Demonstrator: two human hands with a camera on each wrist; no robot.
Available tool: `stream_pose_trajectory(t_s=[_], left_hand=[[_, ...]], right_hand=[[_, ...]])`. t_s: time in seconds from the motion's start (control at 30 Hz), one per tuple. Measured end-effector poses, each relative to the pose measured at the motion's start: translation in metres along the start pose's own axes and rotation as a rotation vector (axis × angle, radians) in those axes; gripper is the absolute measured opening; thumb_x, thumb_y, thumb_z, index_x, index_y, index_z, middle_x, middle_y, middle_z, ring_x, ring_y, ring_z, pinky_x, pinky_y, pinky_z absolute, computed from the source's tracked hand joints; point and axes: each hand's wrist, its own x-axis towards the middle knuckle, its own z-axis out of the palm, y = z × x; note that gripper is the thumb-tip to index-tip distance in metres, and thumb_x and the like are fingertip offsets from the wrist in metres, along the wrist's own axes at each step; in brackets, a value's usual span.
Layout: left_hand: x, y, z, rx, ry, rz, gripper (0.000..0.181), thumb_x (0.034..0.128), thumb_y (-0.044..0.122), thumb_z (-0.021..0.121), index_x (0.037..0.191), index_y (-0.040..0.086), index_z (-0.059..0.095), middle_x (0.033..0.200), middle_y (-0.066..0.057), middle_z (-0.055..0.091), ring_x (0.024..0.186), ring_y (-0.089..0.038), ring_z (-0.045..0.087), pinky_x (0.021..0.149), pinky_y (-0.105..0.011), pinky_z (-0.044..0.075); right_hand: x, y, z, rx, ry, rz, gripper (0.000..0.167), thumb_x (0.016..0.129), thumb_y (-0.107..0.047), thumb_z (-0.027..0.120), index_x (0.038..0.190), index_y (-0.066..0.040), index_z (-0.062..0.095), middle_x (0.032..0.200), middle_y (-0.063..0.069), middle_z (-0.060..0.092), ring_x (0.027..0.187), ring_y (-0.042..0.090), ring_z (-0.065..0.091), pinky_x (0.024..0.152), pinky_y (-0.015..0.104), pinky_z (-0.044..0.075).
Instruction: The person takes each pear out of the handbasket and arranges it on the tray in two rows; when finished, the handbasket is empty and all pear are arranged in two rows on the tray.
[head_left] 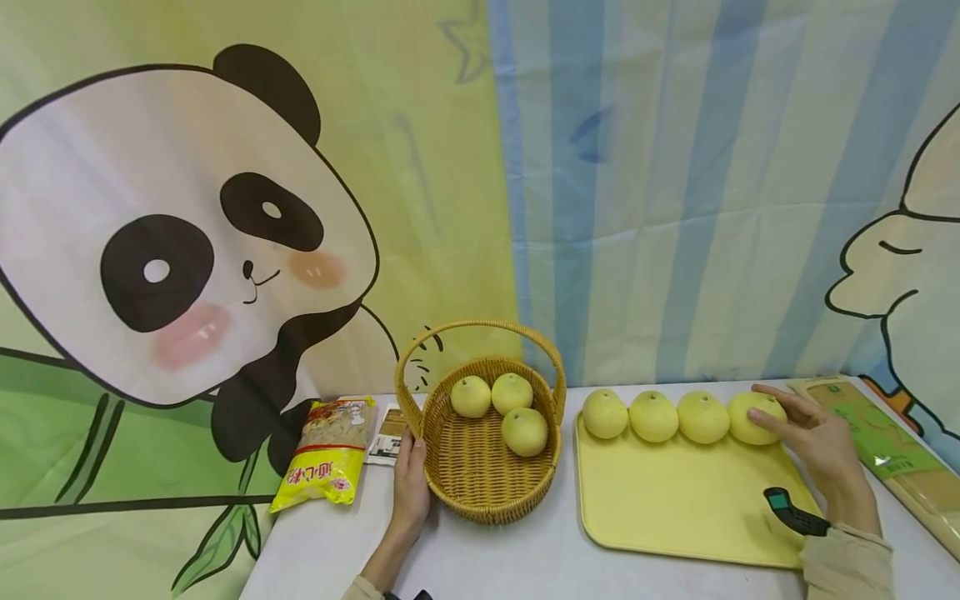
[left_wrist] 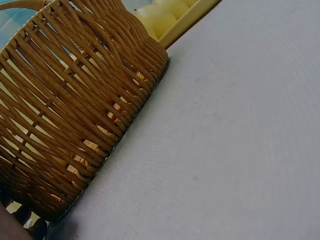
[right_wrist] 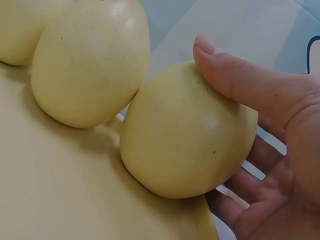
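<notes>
Right fingers clasp the end fruit; left fingers touch the basket, grip unclear.

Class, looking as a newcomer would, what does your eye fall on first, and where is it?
Probably the large cartoon panda printed on the backdrop, dominating the left of the head view. Next come four yellow pears lined along the yellow tray's far edge, the person's right grip around the rightmost pear. Left of the tray, a wicker basket holds three more pears.
</notes>
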Motion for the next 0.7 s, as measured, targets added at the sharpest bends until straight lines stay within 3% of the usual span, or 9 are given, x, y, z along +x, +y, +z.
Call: stream_pose_trajectory(t_s=[0.17, 0.4, 0.57, 0.6, 0.7], left_hand=[[-0.001, -0.002, 0.000, -0.002, -0.001, -0.002, 0.058, 0.1177, 0.037, 0.027, 0.172, 0.020, 0.016, 0.175, -0.006, 0.029, 0.161, -0.027, 0.030, 0.112, -0.002, 0.029], [-0.001, -0.001, 0.000, -0.017, -0.003, 0.010, 0.057, 0.1178, 0.036, 0.027, 0.171, 0.019, 0.018, 0.174, -0.007, 0.030, 0.161, -0.029, 0.030, 0.112, -0.003, 0.030], [-0.001, 0.001, 0.001, -0.020, -0.006, 0.010, 0.057, 0.1178, 0.035, 0.028, 0.171, 0.018, 0.017, 0.175, -0.009, 0.029, 0.161, -0.030, 0.029, 0.118, -0.008, 0.029], [-0.001, 0.001, 0.001, -0.020, -0.008, 0.013, 0.057, 0.1179, 0.034, 0.028, 0.171, 0.017, 0.017, 0.175, -0.010, 0.029, 0.161, -0.031, 0.029, 0.118, -0.008, 0.029], [-0.001, 0.001, 0.001, -0.018, -0.009, 0.013, 0.057, 0.1179, 0.034, 0.028, 0.171, 0.016, 0.017, 0.174, -0.012, 0.029, 0.161, -0.032, 0.028, 0.127, -0.022, 0.028]], right_hand=[[0.001, 0.002, 0.001, 0.015, -0.003, -0.054, 0.064, 0.105, -0.034, 0.068, 0.164, -0.023, 0.044, 0.167, -0.023, 0.031, 0.161, -0.002, 0.013, 0.109, -0.004, 0.029], [0.001, 0.000, 0.000, 0.073, -0.041, -0.111, 0.061, 0.108, -0.023, 0.064, 0.165, -0.021, 0.041, 0.150, -0.037, 0.039, 0.158, -0.009, 0.013, 0.113, -0.003, 0.024], [0.000, -0.002, 0.000, 0.082, -0.045, -0.091, 0.062, 0.109, -0.026, 0.063, 0.166, -0.024, 0.039, 0.151, -0.037, 0.040, 0.157, -0.010, 0.012, 0.113, -0.004, 0.021], [0.000, -0.003, 0.000, 0.078, -0.045, -0.079, 0.062, 0.109, -0.027, 0.062, 0.166, -0.025, 0.039, 0.151, -0.036, 0.040, 0.158, -0.009, 0.011, 0.116, -0.002, 0.020], [0.001, -0.009, -0.001, 0.087, -0.041, -0.059, 0.062, 0.109, -0.031, 0.062, 0.166, -0.029, 0.038, 0.152, -0.037, 0.041, 0.156, -0.008, 0.015, 0.134, 0.023, 0.010]])
